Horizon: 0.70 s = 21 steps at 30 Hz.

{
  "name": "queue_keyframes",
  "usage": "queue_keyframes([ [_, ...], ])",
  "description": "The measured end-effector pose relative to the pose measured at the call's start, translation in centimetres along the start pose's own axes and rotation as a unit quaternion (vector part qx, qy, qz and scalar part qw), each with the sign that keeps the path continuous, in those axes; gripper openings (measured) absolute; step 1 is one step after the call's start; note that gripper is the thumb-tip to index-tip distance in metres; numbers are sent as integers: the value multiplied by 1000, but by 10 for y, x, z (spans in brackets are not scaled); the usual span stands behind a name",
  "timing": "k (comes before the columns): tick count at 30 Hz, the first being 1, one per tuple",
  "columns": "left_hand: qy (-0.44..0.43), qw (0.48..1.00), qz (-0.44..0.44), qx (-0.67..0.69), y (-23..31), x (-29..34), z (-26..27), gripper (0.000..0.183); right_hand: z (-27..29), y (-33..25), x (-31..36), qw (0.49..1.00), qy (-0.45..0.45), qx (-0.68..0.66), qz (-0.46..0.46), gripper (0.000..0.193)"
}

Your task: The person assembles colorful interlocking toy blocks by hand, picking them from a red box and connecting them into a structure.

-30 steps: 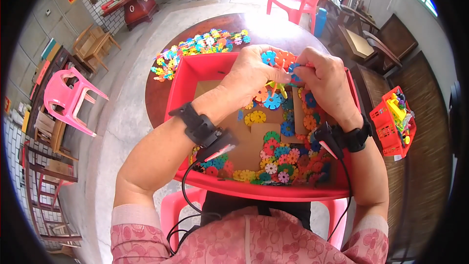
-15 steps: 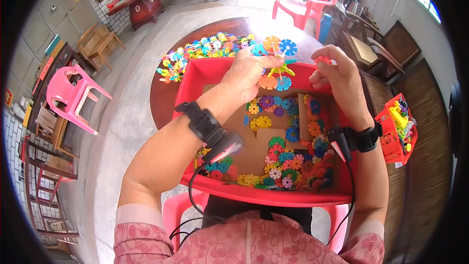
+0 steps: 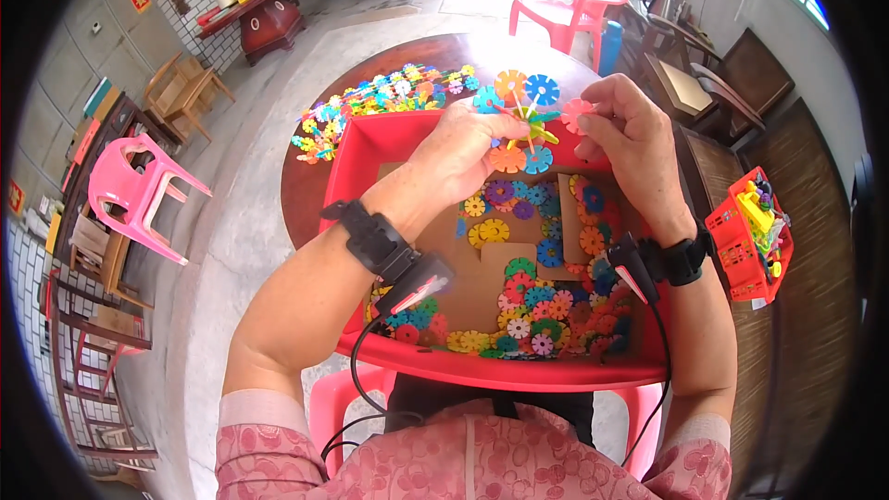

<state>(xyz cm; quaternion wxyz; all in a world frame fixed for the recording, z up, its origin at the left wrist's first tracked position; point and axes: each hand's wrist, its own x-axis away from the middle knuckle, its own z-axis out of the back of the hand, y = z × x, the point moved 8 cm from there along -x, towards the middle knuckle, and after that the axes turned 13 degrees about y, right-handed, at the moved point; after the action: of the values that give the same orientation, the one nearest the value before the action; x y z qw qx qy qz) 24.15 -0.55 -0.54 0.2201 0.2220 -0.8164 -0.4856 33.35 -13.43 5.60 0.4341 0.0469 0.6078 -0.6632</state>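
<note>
Above the far part of a red plastic box, my left hand is closed on a cluster of interlocking plastic discs. Orange, blue and light-blue notched discs stick out around its yellow-green middle. Pinched in my right hand is a single pink-red notched disc, close to the right side of the cluster. In the box, many loose discs of mixed colours lie around pieces of brown cardboard. The hidden fingertips of my left hand are behind the cluster.
A heap of joined discs lies on the round brown table behind the box. To the right stands a red basket of plastic toys. Pink plastic chairs and wooden furniture stand around the room.
My right hand has moved slightly left, bringing the pink-red disc up beside the cluster and turning its flat face into view. My left hand still holds the cluster in nearly the same place.
</note>
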Motion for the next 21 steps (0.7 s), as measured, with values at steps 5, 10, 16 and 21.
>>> queue_keyframes([
  [5,-10,1000,-5,-18,0,1,0,22,-1,-5,2,999,4,38,29,11],
  [10,-20,999,-27,-35,1,5,-7,24,1,-14,2,985,18,134,110,14],
  [16,15,987,-125,-103,14,10,-8,33,-6,-21,9,977,-6,139,160,15],
  [21,40,975,-149,-159,17,18,-7,44,-8,-22,10,972,-10,152,178,14],
])
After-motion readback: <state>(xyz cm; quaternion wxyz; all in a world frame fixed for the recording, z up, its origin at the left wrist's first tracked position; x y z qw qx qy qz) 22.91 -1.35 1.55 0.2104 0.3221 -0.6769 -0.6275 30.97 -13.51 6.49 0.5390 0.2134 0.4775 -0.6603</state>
